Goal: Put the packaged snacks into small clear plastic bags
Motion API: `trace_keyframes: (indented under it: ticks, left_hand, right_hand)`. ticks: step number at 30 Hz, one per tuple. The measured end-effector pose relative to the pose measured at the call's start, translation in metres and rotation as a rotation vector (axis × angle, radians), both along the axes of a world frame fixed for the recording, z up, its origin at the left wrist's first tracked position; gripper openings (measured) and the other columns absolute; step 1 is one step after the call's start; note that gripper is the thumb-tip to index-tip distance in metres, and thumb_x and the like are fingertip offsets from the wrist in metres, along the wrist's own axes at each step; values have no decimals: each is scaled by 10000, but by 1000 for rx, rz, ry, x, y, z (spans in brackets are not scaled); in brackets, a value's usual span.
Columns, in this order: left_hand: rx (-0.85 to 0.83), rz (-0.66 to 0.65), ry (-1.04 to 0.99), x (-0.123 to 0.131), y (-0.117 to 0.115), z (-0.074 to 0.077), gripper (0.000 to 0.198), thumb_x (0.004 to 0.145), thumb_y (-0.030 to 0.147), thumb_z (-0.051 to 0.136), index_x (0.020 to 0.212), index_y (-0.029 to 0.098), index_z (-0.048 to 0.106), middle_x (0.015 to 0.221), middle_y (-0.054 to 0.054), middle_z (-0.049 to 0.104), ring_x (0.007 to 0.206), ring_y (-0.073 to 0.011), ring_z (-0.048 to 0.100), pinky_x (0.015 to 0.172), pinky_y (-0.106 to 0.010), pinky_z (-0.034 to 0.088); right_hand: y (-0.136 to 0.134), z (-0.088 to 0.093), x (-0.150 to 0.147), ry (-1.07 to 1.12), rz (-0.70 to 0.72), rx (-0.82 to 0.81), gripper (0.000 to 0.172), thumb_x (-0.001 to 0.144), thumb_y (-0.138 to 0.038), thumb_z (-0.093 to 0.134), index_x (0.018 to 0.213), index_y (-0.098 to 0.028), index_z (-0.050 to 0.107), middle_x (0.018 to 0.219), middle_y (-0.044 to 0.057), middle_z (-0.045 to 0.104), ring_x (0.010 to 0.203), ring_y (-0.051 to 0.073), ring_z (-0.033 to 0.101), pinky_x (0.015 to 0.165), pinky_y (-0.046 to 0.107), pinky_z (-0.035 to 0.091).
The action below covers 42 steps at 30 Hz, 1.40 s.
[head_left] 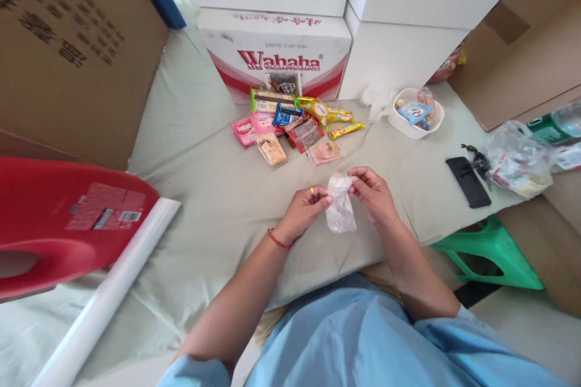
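Observation:
Between my two hands hangs a thin, crumpled clear plastic bag (341, 208), held above the front part of the cloth-covered table (218, 205). My left hand (305, 208) pinches its left edge between thumb and fingers. At the bag's upper right corner, my right hand (370, 190) grips the plastic with thumb and forefinger. Whether anything lies inside the bag, I cannot tell. Just beyond my hands is a loose pile of wrapped snacks, among them a pink nabati packet (245, 131), a blue packet (287, 114), a red packet (305, 134) and a yellow stick packet (346, 130).
A Wahaha carton (276, 42) stands behind the snacks. To the right are a white bowl (411, 129) of packets, a black phone (468, 182) and a plastic bag (517, 160). A red jug (68, 224) and white roll (109, 290) occupy the left; a green stool (494, 254) sits below right.

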<state>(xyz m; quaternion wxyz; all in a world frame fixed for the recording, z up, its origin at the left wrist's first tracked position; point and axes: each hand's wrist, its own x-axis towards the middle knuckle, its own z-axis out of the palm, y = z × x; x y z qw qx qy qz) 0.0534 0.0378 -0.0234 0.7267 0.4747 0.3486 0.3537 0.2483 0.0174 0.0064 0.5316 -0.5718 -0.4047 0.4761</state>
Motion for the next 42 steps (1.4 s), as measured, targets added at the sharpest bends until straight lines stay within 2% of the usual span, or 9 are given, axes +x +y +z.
trace_keyframes:
  ticks: [4, 6, 10, 15, 23, 29, 34, 39, 42]
  left_hand:
    - [5, 168, 37, 4, 1, -8, 424, 727, 536, 887, 832, 171, 697, 727, 23, 647, 664, -108, 535, 672, -256, 432]
    - [26, 223, 52, 6, 2, -12, 425, 719, 535, 891, 825, 177, 686, 730, 23, 650, 668, -110, 545, 673, -255, 444]
    - [63, 283, 72, 6, 4, -11, 407, 783, 566, 834, 827, 188, 689, 708, 22, 646, 659, -121, 551, 661, -259, 458]
    - [79, 238, 101, 3, 5, -6, 404, 884, 584, 730, 842, 184, 702, 663, 14, 648, 625, -128, 554, 649, -270, 449]
    - [96, 201, 138, 4, 4, -4, 351, 916, 527, 702, 822, 188, 688, 648, 16, 636, 625, -128, 545, 662, -275, 432]
    - [163, 176, 152, 3, 2, -5, 369, 904, 541, 712, 801, 190, 670, 646, 24, 618, 622, -124, 536, 669, -269, 449]
    - [197, 195, 146, 3, 0, -5, 356, 905, 516, 715, 781, 186, 671, 652, 22, 618, 628, -121, 538, 657, -258, 448]
    - [216, 180, 128, 5, -3, -7, 304, 878, 470, 749, 787, 186, 691, 666, 19, 622, 639, -121, 536, 651, -254, 439]
    - [191, 207, 100, 5, -2, -8, 267, 848, 438, 772, 803, 186, 694, 675, 22, 625, 636, -118, 538, 657, -253, 442]
  right_hand:
    - [-7, -1, -8, -188, -217, 51, 306, 909, -552, 691, 866, -268, 585, 696, -34, 589, 664, 160, 564, 677, 308, 484]
    - [-14, 0, -18, -284, -96, 65, 338, 952, -570, 644, 807, -270, 585, 702, -15, 585, 663, 171, 553, 648, 314, 476]
    - [-22, -6, -36, -379, 164, 116, 227, 848, -494, 776, 915, -296, 688, 984, 45, 692, 918, 228, 653, 755, 355, 551]
    - [-19, -18, -31, -321, 165, 60, 112, 883, -390, 705, 893, -278, 698, 877, 19, 689, 792, 190, 630, 747, 345, 522]
    - [-19, -12, -15, -93, 114, -54, 299, 842, -531, 750, 924, -258, 659, 775, -17, 634, 653, 149, 537, 621, 287, 445]
    - [-12, -12, -17, -208, 53, -81, 446, 874, -674, 661, 964, -238, 675, 911, 34, 698, 785, 181, 602, 726, 317, 475]
    - [-6, -11, -17, -193, 55, -134, 483, 849, -702, 661, 916, -224, 662, 836, 21, 682, 759, 177, 591, 719, 312, 464]
    - [-4, -12, -17, -198, 133, -110, 365, 801, -575, 751, 864, -221, 687, 796, 4, 674, 750, 167, 584, 725, 303, 458]
    - [-5, -15, -13, -155, 95, -104, 335, 807, -549, 740, 806, -225, 653, 716, -22, 604, 680, 148, 524, 672, 289, 421]
